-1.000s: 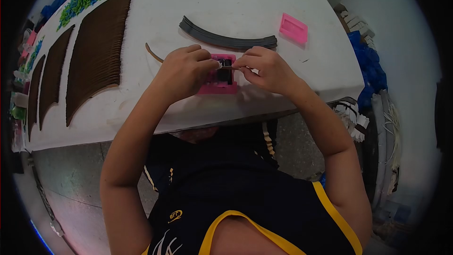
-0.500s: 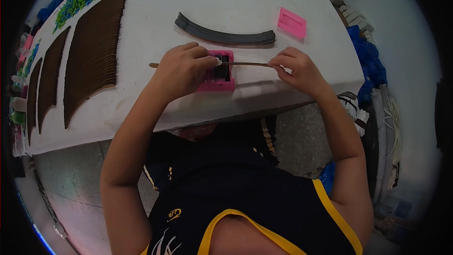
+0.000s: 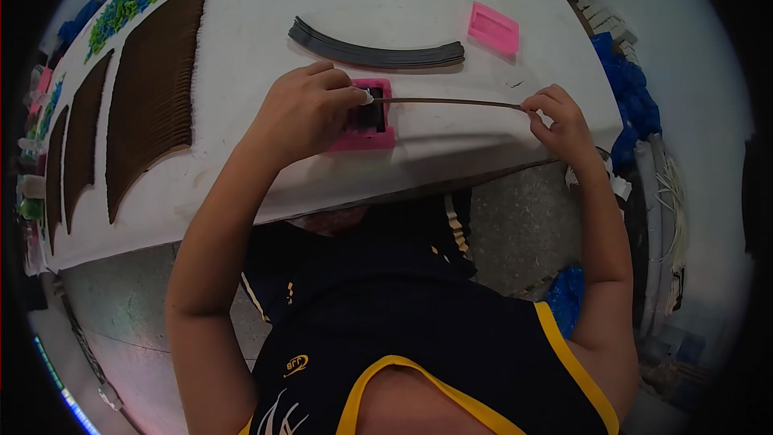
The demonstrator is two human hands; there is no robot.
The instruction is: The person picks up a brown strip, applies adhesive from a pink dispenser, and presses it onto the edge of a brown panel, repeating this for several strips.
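Observation:
A thin brown strip (image 3: 451,101) runs almost level between my two hands. My right hand (image 3: 560,121) pinches its right end between thumb and fingers, past the right side of the pink holder. My left hand (image 3: 310,113) is closed around the strip's left part, pressing a small white wad (image 3: 368,97), like tissue or cloth, on it. Under and beside the left fingers sits a pink holder (image 3: 366,143) with a black insert (image 3: 370,117). The strip's left end is hidden by my left hand.
Behind the hands lies a curved stack of dark grey strips (image 3: 374,54). A pink tray (image 3: 493,30) is at back right. Rows of brown strips (image 3: 157,89) cover the left side, near a pile of green and blue pieces (image 3: 133,8). The table's front edge (image 3: 322,211) is close.
My right hand has moved right, drawing the strip along through my left hand. The end that stuck out left of my left hand no longer shows. The left hand has barely moved.

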